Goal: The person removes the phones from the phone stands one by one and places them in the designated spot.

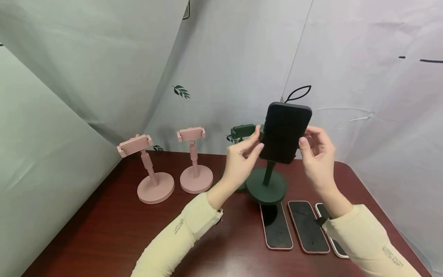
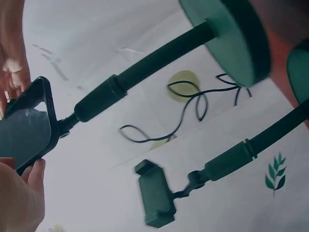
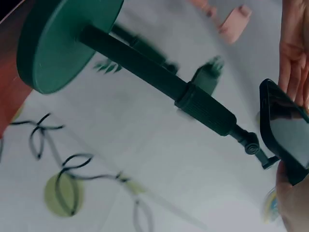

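A black phone (image 1: 285, 132) stands upright, tilted, at the head of a green phone stand (image 1: 266, 186). My left hand (image 1: 240, 159) holds the phone's left edge, its fingertips beside the stand's green clamp. On the opposite edge my right hand (image 1: 318, 156) pinches the phone, thumb in front and fingers behind. Most of the clamp is hidden by the phone in the head view. In the left wrist view the stand's arm (image 2: 145, 63) meets the phone's back. Behind it is a second green phone stand (image 2: 231, 162), its clamp bare.
Two pink phone stands (image 1: 155, 187) (image 1: 196, 179) are on the dark red table (image 1: 104, 215) to the left. Three more phones (image 1: 277, 231) (image 1: 309, 227) (image 1: 337, 240) lie face up at the right front. A pale curtain (image 1: 235, 57) hangs behind the table.
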The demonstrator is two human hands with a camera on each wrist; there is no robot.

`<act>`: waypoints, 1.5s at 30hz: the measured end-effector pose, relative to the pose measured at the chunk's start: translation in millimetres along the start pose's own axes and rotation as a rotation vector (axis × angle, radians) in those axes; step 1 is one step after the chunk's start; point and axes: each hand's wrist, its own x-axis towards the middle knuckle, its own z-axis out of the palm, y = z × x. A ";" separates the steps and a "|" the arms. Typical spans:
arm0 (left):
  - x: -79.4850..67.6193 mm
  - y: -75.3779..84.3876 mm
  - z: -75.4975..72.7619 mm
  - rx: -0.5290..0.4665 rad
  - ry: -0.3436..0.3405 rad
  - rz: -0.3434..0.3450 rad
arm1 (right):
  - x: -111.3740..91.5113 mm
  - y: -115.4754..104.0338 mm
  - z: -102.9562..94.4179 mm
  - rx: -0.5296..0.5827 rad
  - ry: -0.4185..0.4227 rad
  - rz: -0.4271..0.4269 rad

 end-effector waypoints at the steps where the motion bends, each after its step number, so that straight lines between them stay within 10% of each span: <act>1: -4.2 4.3 -4.0 -0.007 0.027 0.011 | -4.1 -4.0 4.4 0.017 -0.007 0.000; 13: -48.9 28.9 -45.0 -0.117 0.169 0.013 | -54.3 -16.0 34.9 0.128 -0.115 0.080; 29: -91.7 8.1 -55.5 -0.294 0.197 -0.043 | -85.9 4.5 39.3 0.123 -0.231 0.076; 45: -92.4 6.6 -61.0 -0.079 0.182 -0.151 | -83.7 11.3 48.9 0.080 -0.215 0.084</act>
